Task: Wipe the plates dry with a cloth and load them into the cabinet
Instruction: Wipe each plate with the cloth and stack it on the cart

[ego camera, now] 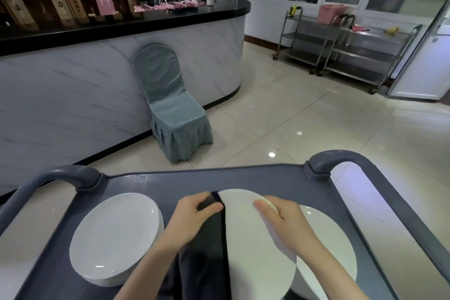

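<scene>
A white plate is held tilted above the grey cart top, its underside facing me. My left hand grips a dark cloth folded over the plate's left edge. My right hand holds the plate's upper right rim, fingers curled over it. A stack of white plates sits on the cart at the left. Another white plate lies on the cart at the right, partly hidden behind the held plate.
The cart has curved grey handles at left and right. Beyond it stand a covered blue-green chair, a curved marble counter and steel trolleys on the tiled floor.
</scene>
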Tool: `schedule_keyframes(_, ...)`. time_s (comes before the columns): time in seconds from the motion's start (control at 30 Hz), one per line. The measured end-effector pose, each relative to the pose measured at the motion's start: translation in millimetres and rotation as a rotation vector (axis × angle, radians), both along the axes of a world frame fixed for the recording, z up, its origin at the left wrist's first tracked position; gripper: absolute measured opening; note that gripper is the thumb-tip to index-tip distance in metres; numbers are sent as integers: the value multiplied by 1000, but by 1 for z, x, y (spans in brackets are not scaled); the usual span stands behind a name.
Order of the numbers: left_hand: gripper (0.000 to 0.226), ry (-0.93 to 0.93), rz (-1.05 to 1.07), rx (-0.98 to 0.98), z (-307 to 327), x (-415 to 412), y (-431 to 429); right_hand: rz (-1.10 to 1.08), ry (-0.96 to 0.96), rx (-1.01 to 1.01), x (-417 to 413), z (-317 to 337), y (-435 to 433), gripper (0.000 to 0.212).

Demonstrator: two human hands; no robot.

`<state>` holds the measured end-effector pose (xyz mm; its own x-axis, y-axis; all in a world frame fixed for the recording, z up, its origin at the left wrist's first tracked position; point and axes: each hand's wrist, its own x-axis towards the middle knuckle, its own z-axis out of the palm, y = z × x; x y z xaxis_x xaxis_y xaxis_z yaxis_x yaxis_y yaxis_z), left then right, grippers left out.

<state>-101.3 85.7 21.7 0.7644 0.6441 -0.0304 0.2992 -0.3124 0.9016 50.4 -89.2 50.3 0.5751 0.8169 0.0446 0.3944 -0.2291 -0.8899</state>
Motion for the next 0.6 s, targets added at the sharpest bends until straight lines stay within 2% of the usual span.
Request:
schedule_keyframes(0.07, 11, 21, -195, 62, 8, 7, 2, 107, -124, -65, 2, 4, 4, 39)
schedule_keyframes(0.13, 16, -9, -203, 66, 11, 11, 0, 94, -157, -48, 9, 10, 5, 39)
schedule_keyframes(0.23, 16, -133, 138, -87, 7, 10, -1, -148, -38, 108, 18, 17, 6, 46)
schedule_keyframes(0.37, 27, -339, 649, -640, -6, 27, -35, -667, 224, 380, -15, 7, 25, 53)
schedule_keyframes(0.43, 28, -357, 796, -737, -11, 33, -48, -790, 316, 434, -32, -6, 31, 51)
schedule_keyframes(0.5, 28, -336, 814, -718, -10, 29, -46, -743, 366, 370, -37, -17, 29, 44)
schedule_keyframes(0.6, 28, -293, 721, -524, -4, 14, -29, -533, 412, 289, -22, -11, 14, 34)
